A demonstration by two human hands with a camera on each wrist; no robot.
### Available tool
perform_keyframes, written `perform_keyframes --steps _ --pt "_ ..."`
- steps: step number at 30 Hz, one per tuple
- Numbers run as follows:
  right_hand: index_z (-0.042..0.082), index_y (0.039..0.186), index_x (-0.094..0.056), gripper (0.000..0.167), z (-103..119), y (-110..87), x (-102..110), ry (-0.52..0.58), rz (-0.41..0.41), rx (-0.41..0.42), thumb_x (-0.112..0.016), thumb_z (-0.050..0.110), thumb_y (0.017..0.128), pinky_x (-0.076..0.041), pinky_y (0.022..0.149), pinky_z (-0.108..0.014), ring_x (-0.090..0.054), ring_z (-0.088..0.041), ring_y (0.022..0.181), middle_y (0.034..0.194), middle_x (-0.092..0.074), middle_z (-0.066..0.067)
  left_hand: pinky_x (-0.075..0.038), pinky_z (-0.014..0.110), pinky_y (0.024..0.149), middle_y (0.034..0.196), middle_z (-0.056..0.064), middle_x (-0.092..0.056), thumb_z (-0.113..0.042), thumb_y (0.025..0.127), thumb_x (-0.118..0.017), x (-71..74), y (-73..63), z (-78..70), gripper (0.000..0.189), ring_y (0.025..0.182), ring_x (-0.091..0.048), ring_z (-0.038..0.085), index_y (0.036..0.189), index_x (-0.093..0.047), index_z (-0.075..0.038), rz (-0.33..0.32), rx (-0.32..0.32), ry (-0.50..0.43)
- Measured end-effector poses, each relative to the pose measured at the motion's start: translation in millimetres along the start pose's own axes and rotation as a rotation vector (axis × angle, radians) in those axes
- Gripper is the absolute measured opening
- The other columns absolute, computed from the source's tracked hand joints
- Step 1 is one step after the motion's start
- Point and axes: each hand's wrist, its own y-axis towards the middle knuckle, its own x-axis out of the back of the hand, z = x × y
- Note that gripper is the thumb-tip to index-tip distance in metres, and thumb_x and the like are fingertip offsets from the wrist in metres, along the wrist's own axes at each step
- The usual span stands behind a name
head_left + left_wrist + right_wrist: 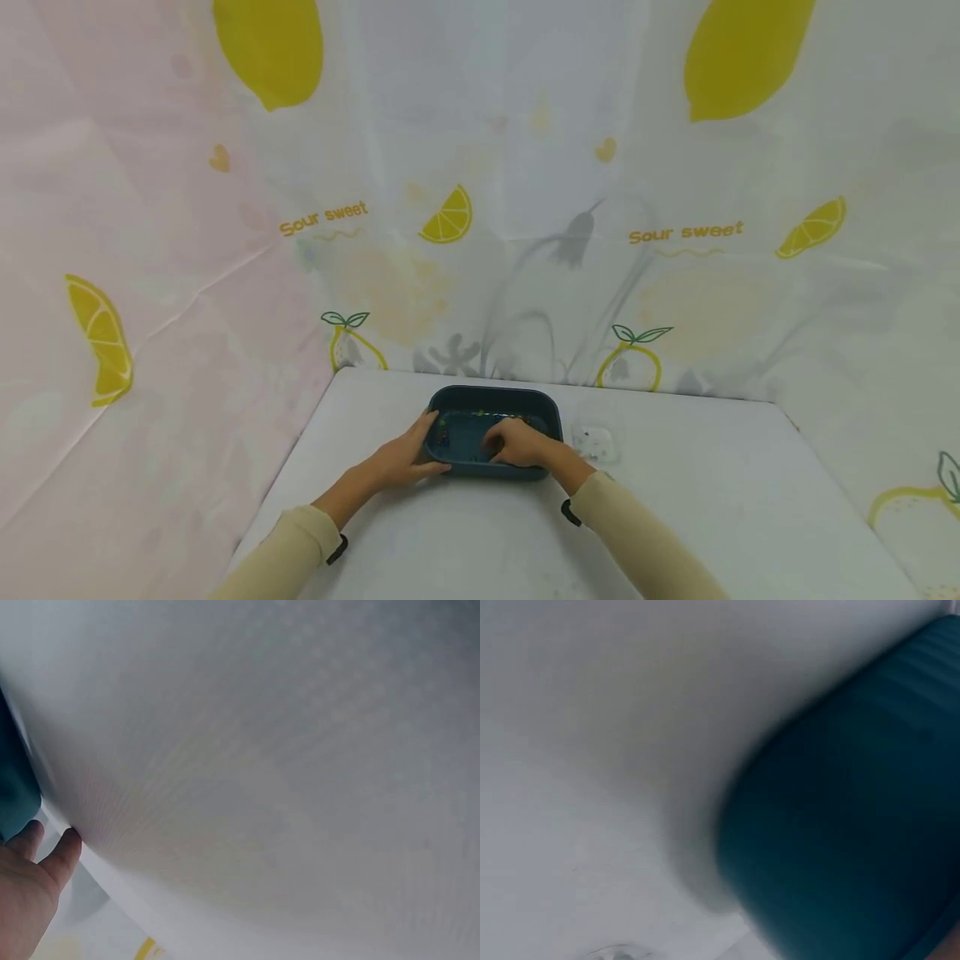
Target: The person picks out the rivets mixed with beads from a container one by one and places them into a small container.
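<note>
A dark teal rectangular basin [491,472] sits on the white table, with small coloured bits [442,433] scattered inside along its edges. At its left end my left hand [403,460] touches the outside, the thumb along the near wall and the fingers spread against the left side. In the left wrist view two fairly straight fingers of the left hand [34,881] show beside the basin [13,780]. My right hand [519,442] reaches over the near rim, fingers bent down toward the basin's floor; I cannot tell if they hold anything. The basin's outer wall [840,817] fills much of the right wrist view.
Just right of the basin lies a clear plastic container [597,442] with small pieces in it. The white tabletop [720,492] meets a lemon-printed cloth backdrop [525,275] behind and at the sides.
</note>
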Motion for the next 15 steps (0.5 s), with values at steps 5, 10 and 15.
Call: perform_keyframes --steps 5,10,15 --pt "0.006 0.099 -0.076 0.016 2.4 9.7 -6.4 0.043 0.046 -0.004 -0.072 -0.003 0.085 -0.052 0.070 -0.019 -0.064 -0.006 0.078 0.092 -0.073 -0.004 -0.042 0.056 0.106 0.164 0.022 -0.016 -0.059 0.086 -0.068 -0.6 -1.8 -0.5 0.103 0.139 -0.042 0.041 0.159 -0.014 -0.012 0.001 0.002 -0.013" --pt "0.007 0.088 -0.076 0.016 4.9 15.7 -12.5 0.041 0.036 0.005 -0.068 -0.007 0.084 -0.054 0.068 -0.025 -0.058 -0.002 0.069 0.084 -0.073 -0.002 -0.043 0.056 0.103 0.163 0.023 -0.017 -0.059 0.086 -0.068 0.4 -2.1 -1.5 0.102 0.137 -0.044 0.041 0.159 -0.014 -0.012 -0.005 -0.011 -0.008" --pt "0.010 0.083 -0.077 0.018 5.7 18.8 -13.4 0.018 0.020 -0.020 -0.069 -0.006 0.084 -0.056 0.078 -0.034 -0.060 -0.001 0.069 0.081 -0.073 0.001 -0.043 0.055 0.104 0.164 0.021 -0.016 -0.059 0.086 -0.068 2.8 -0.6 -2.2 0.102 0.138 -0.043 0.040 0.159 -0.014 -0.012 -0.008 -0.011 -0.005"
